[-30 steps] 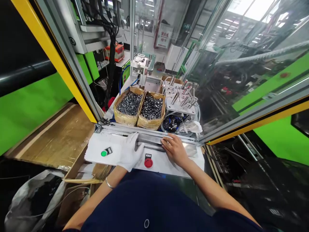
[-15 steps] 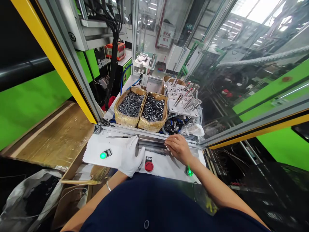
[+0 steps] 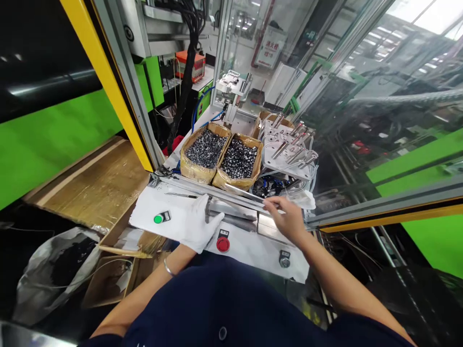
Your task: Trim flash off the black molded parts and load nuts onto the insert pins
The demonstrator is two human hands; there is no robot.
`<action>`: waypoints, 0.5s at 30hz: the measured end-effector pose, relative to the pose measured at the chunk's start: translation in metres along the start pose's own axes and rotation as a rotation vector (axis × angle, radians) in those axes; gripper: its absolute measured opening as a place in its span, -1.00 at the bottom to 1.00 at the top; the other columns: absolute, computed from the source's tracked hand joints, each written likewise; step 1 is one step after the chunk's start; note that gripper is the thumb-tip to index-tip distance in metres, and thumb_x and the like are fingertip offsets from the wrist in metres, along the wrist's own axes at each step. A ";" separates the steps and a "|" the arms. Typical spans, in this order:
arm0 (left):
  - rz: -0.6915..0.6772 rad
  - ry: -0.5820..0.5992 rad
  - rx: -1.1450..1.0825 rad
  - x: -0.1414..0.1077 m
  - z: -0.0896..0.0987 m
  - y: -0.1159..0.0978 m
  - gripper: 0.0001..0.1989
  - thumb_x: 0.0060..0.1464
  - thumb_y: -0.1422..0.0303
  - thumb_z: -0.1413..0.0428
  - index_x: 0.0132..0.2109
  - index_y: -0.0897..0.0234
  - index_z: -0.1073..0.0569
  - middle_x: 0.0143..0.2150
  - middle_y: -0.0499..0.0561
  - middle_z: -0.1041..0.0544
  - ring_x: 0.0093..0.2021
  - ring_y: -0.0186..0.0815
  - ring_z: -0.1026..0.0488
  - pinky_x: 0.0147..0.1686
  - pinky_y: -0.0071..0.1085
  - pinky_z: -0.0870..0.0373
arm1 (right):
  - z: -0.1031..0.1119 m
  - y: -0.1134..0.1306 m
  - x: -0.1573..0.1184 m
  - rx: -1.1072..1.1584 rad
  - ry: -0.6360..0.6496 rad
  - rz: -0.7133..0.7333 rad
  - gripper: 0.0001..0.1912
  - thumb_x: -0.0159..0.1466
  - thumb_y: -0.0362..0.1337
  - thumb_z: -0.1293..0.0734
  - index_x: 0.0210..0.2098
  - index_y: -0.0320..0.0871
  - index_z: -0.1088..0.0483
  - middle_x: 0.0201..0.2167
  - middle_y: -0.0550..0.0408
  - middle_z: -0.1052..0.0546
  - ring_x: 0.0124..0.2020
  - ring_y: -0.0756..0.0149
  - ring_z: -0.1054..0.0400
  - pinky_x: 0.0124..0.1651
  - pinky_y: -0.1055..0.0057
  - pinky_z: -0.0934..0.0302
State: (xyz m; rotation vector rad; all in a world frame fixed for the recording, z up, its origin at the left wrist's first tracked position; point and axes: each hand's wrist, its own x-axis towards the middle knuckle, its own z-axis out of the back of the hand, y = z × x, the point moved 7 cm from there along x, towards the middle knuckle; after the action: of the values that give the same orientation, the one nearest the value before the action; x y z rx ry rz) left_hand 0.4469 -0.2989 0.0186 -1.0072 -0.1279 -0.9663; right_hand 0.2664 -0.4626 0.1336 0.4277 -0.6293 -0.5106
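Note:
My left hand (image 3: pixel 199 224), in a white glove, lies at the left end of some grey metal strips (image 3: pixel 231 210) on the white ledge. Its thumb stands apart from its fingers, and nothing shows between them. My bare right hand (image 3: pixel 288 218) pinches the right end of a thin, shiny metal strip (image 3: pixel 243 192). This strip slants up to the left, in front of the parts boxes. Below my right hand is a flat metallic piece (image 3: pixel 269 225) at the right end of the other strips.
Two cardboard boxes, left (image 3: pixel 185 166) and right (image 3: pixel 257 166), hold small dark metal parts. A metal fixture (image 3: pixel 289 149) with cylinders stands right. On the ledge (image 3: pixel 144 205) are a red button (image 3: pixel 223 244), a green button (image 3: pixel 158 219) and a slim pointed tool (image 3: pixel 181 195).
My right hand has raised one thin metal strip from the others and moved slightly right. My left thumb has spread outward. The right-hand button's green glow has gone out. The view has shifted.

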 end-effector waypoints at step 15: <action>0.071 -0.269 -0.064 -0.039 0.025 0.021 -0.63 0.23 0.26 -0.05 0.13 0.27 -0.39 -0.02 0.25 -0.55 0.01 -0.02 -0.52 -0.02 0.00 -0.50 | 0.054 0.053 0.073 0.304 0.028 0.002 -0.69 0.26 0.01 -0.36 -0.25 -0.09 -0.54 -0.49 0.12 -0.58 -0.47 0.37 -0.49 -0.35 0.38 -0.42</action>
State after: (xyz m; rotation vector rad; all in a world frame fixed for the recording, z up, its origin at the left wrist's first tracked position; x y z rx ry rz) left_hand 0.4465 -0.2519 -0.0010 -1.1900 -0.2843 -0.7706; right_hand 0.2991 -0.4737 0.2333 0.7199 -0.6824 -0.4071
